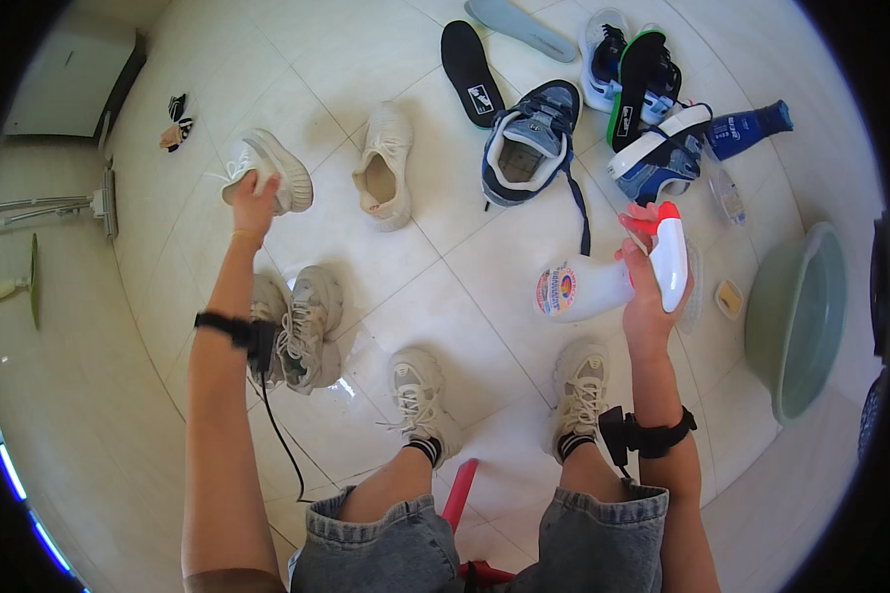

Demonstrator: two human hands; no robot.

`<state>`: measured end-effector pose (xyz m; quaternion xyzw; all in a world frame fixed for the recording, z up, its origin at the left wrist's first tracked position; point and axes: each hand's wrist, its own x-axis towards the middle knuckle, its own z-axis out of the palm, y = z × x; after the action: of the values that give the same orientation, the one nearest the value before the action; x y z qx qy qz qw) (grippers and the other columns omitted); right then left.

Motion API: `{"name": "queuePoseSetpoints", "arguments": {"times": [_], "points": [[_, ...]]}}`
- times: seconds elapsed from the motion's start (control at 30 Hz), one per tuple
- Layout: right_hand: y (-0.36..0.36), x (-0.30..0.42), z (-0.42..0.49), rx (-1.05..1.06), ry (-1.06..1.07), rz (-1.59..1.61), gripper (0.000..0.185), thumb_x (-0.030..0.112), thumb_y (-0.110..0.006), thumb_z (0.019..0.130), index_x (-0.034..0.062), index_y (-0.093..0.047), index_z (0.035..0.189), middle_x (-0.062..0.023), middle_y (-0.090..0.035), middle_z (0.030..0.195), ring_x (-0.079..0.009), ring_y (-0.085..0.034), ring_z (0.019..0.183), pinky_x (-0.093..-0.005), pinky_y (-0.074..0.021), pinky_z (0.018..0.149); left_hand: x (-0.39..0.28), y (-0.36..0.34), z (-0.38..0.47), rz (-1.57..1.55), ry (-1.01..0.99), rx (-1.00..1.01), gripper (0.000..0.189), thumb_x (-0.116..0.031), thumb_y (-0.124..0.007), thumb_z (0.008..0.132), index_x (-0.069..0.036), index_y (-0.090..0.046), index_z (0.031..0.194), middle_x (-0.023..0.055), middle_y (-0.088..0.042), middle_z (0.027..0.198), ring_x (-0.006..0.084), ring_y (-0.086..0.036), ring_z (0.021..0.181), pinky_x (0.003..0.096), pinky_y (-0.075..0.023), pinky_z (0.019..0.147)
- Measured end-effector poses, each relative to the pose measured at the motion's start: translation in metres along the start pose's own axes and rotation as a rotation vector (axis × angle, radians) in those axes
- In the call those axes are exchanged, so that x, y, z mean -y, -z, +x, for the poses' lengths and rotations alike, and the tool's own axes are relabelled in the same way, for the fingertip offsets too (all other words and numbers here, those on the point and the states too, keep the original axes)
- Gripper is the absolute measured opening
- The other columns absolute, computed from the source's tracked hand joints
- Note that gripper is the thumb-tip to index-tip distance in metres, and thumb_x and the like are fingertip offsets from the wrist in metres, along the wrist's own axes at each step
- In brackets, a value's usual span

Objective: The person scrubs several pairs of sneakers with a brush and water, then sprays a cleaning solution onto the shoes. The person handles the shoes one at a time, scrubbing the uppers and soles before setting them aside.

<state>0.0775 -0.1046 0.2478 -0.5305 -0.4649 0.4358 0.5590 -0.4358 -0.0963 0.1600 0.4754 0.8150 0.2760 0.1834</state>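
Note:
My left hand (254, 204) grips a cream sneaker (285, 174) by its collar, with its sole turned to the right. Another cream knit sneaker (383, 163), apparently its match, rests on the tiles to the right of it. In my right hand (651, 296) is a white spray bottle (586, 290) with a red trigger, tipped so that its labelled body points left; my fingers are around the spray head. Below my left forearm stands a pair of dirty grey-beige sneakers (308, 330), partly covered by the arm and its black strap.
A blue sneaker (530, 144), a black insole (472, 74) and a grey insole (523, 28) lie ahead. More shoes (656, 152) crowd the far right near a blue packet (749, 130). A green basin (760, 326) leans at right by a soap dish (728, 299). Mop heads (108, 204) are at left.

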Motion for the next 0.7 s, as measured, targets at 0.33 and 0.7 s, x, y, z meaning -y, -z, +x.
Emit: {"name": "queuePoseSetpoints", "arguments": {"times": [0.33,0.7], "points": [[0.004,-0.009,0.001,0.024,-0.034,-0.058,0.044,0.001,-0.063,0.08,-0.0027,-0.052,0.123,-0.0142,-0.062,0.113,-0.0203,-0.06,0.104,-0.0279,-0.0482,0.077,-0.029,-0.107,-0.045,-0.428,0.053,-0.241,0.017,-0.021,-0.063,0.088,-0.005,-0.065,0.094,0.0082,-0.065,0.09,0.0233,-0.061,0.086,0.0336,-0.0477,0.083],[0.0,0.009,0.0,0.148,0.015,-0.079,0.041,-0.001,-0.063,0.081,-0.0026,-0.054,0.121,-0.0145,-0.063,0.111,-0.0184,-0.061,0.099,-0.0253,-0.0496,0.073,-0.082,-0.157,0.013,-1.855,1.212,0.037,0.045,-0.048,-0.051,0.092,-0.003,-0.049,0.097,0.0079,-0.053,0.076,0.0182,-0.053,0.067,0.025,-0.0435,0.051]]}}
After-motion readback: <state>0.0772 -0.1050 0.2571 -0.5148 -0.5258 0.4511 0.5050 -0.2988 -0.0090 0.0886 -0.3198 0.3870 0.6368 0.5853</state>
